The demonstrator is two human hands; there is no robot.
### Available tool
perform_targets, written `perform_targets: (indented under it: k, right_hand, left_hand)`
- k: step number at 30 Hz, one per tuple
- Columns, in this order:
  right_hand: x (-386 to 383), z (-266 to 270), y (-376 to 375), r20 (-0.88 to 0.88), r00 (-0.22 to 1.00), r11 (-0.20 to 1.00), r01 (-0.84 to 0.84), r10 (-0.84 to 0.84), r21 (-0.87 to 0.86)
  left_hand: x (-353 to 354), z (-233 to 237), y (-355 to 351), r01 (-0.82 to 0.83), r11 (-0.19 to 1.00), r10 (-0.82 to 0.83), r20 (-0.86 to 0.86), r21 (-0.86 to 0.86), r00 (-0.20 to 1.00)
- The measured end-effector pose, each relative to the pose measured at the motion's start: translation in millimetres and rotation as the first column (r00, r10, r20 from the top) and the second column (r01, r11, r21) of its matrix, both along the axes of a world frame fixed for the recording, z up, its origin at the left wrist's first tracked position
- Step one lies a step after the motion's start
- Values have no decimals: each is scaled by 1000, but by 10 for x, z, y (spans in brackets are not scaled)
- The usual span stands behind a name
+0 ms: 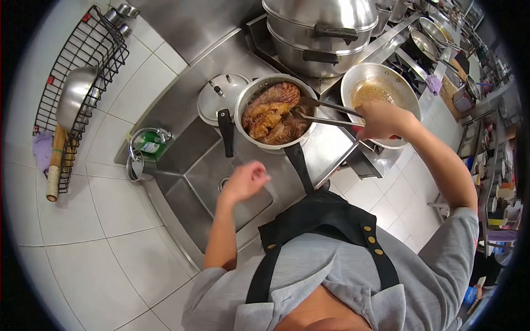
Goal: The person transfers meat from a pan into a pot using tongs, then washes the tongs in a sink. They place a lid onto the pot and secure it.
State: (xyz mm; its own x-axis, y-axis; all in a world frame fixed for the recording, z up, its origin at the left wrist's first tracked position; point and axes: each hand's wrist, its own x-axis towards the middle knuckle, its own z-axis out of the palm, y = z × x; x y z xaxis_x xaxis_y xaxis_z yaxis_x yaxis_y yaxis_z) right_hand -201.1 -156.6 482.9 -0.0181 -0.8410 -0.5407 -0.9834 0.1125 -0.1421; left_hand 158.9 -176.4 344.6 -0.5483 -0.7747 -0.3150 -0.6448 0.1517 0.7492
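Observation:
In my right hand (381, 121) is a pair of metal tongs (334, 121), gripped near the end. Their tips reach into a pressure cooker pot (238, 118) and touch the browned pieces of meat (273, 113) there. My left hand (244, 182) hovers over the sink, its fingers loosely curled and slightly apart, with nothing in them. A black pot handle (298, 165) points toward my body. Beyond the left hand, the pressure cooker lid (212, 102) with its black handle rests at the sink's back edge.
Right of the pot, a wide pan (408, 94) holds some oily liquid. Behind stands a large lidded steamer (323, 41). The steel sink (193, 190) lies at left, with a green bottle (152, 144) at its corner. A wire rack (72, 60) hangs on the tiled wall.

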Motion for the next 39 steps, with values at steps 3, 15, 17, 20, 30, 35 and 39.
perform_targets:
  k: [3,15,17,20,30,35,39]
  right_hand:
    - [21,11,-104,-137,979,979,-164,148,-117]
    - [296,411,-165,-133,990,993,54,-40,101]
    - [305,428,-134,-120,985,971,143,-122,190]
    - [215,311,-59,90,960,948,242,-265,207]
    - [149,-211,-80,524,369,640,449,-768,623]
    - [307,-304,-171,554,444,709,466,-705,529]
    - [320,-264,-226,575,438,723,409,-691,557]
  left_hand:
    - [79,-410,421,27,998,-28,32,59,999]
    - [366,-355,777,527,742,-198,-615,415,763]
    - [304,-713,839,433,795,-156,-547,425,823]
    - [188,-897,874,288,735,80,-500,614,862]
    - [369,-422,506,539,738,-255,-572,406,780]
    - [117,-113,118,-74,996,87,-488,44,869]
    - [-127,-11,-319,-215,915,70,-390,-342,918]
